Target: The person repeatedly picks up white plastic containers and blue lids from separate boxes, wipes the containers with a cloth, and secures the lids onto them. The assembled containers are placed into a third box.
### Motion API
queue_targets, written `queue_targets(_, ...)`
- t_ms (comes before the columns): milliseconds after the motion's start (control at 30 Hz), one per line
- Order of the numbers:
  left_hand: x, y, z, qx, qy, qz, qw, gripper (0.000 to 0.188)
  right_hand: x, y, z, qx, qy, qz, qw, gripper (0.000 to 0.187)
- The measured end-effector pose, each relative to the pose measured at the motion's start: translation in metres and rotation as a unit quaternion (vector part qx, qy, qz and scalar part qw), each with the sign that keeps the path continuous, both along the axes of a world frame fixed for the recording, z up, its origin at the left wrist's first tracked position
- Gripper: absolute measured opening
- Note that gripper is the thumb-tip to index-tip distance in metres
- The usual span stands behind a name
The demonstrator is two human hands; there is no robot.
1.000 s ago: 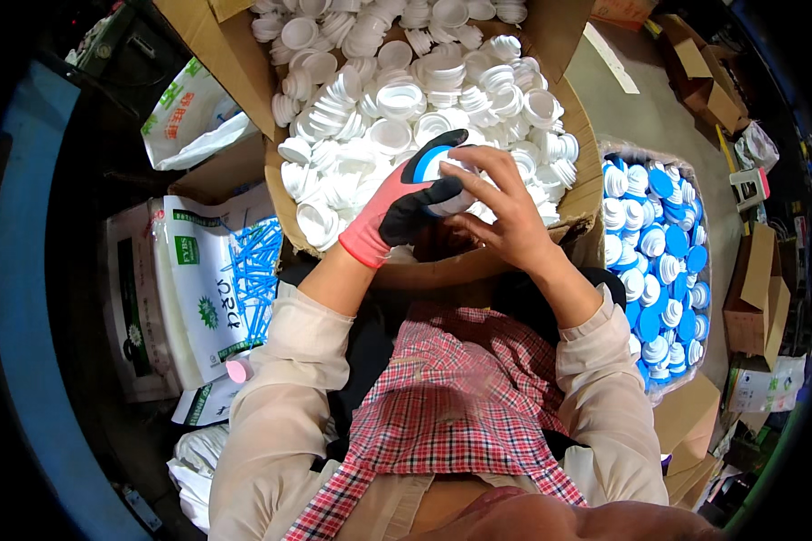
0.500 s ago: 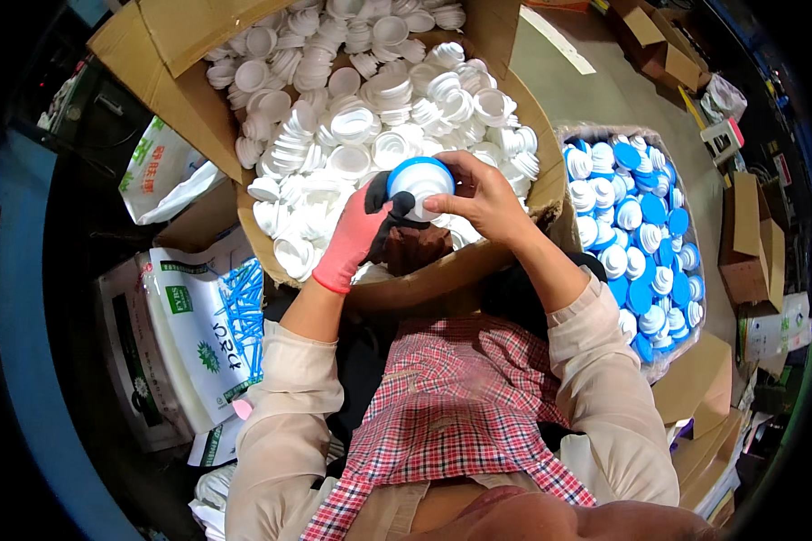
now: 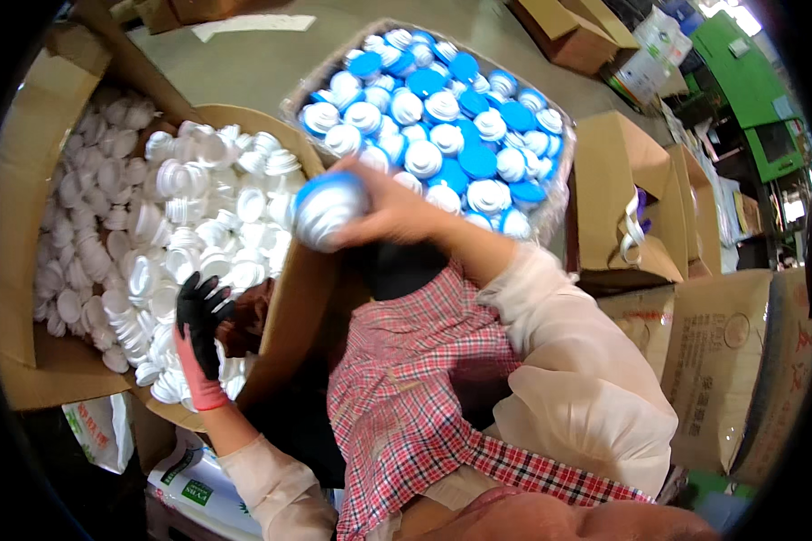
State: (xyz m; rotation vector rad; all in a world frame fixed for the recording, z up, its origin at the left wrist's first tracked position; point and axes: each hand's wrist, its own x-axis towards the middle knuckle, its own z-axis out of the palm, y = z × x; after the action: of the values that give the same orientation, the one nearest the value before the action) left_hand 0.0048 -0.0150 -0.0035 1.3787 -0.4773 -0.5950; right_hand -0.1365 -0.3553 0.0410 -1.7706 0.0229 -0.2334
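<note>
- Lid (image 3: 329, 212), one: blue rim, white stepped top, blurred; in view it overlaps the right-hand edge of the carton (image 3: 303, 284), near the box (image 3: 561, 194).
- Right hand (image 3: 383, 203), bare: clamped on the lid, thumb below, fingers above.
- Left hand (image 3: 201, 316), gloved: fingers spread, nothing seen in its hold; over the white caps (image 3: 212, 239), beside a dark brown item (image 3: 251, 317). Hands well apart.
- Step in hand, judged: passing one lid from carton to box.
- Next move, judged: calls for a short reach forward and right across the box's near rim, then loosened fingers above the piled lids (image 3: 478, 162).
- Edges: carton wall and box rim stand close together near the right wrist; catching either seems the chief risk.
- Room: floor (image 3: 244, 59) shows beyond both containers; the apron (image 3: 415, 361) bounds the near side. Height of lid above rims: cannot be told.
</note>
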Motion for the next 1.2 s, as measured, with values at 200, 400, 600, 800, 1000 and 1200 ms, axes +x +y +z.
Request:
queue_targets(200, 0.004, -0.008, -0.01, 0.094, 0.026, 0.027, 0.995, 0.047, -0.171, -0.138, 0.005, -0.284, 0.113, -0.248, 0.919, 0.068)
queue_targets(400, 0.007, -0.022, -0.022, 0.151, 0.037, 0.031, 0.987, 0.044, -0.225, -0.121, -0.049, -0.233, 0.261, -0.187, 0.918, 0.069)
queue_targets(600, 0.017, -0.011, -0.046, 0.146, 0.072, 0.033, 0.986, 0.043, -0.228, -0.149, -0.068, -0.16, 0.305, -0.109, 0.932, 0.073)
queue_targets(800, 0.02, -0.005, -0.055, 0.141, 0.064, -0.009, 0.988, 0.042, -0.217, -0.162, -0.066, -0.328, 0.363, 0.019, 0.872, 0.071)
queue_targets(1000, 0.015, -0.005, -0.043, 0.209, -0.053, -0.026, 0.976, 0.036, -0.204, -0.149, -0.068, -0.359, 0.362, -0.012, 0.86, 0.068)
queue_targets(1200, 0.008, -0.009, -0.032, 0.255, -0.107, -0.044, 0.96, 0.035, -0.204, -0.148, -0.07, -0.423, 0.35, 0.008, 0.836, 0.065)
